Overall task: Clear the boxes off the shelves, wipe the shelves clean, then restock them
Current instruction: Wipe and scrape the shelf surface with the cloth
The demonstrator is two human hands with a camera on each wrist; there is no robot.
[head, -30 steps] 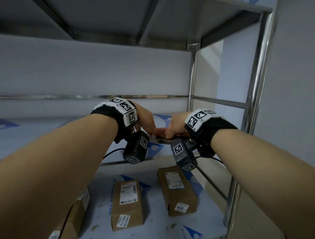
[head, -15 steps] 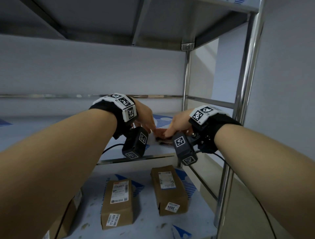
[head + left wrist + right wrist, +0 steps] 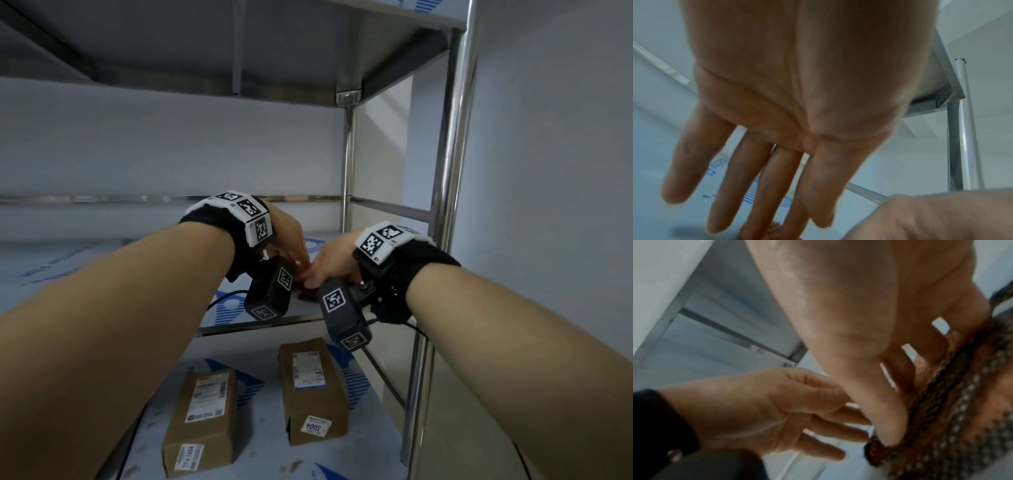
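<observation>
On the middle shelf, near its right front corner, your two hands meet over a small cloth. It is knitted, brown with pale specks, coarse and open in weave. Expect it to be light, limp and a little grabby on the smooth filmed steel, so it should bunch rather than slide.

Your right hand lies on it with fingers spread and fairly straight, pressing rather than clutching. Your left hand has straight, loosely spread fingers, tips at the cloth's edge; it holds nothing that you can see.

For wiping, press flat across the middle of the cloth; a pinch at one edge would likely let it trail and fold.

Two boxes lie flat on the lower shelf: stiff brown cardboard, oblong, with paper labels. They look light; take each by its long sides.
</observation>
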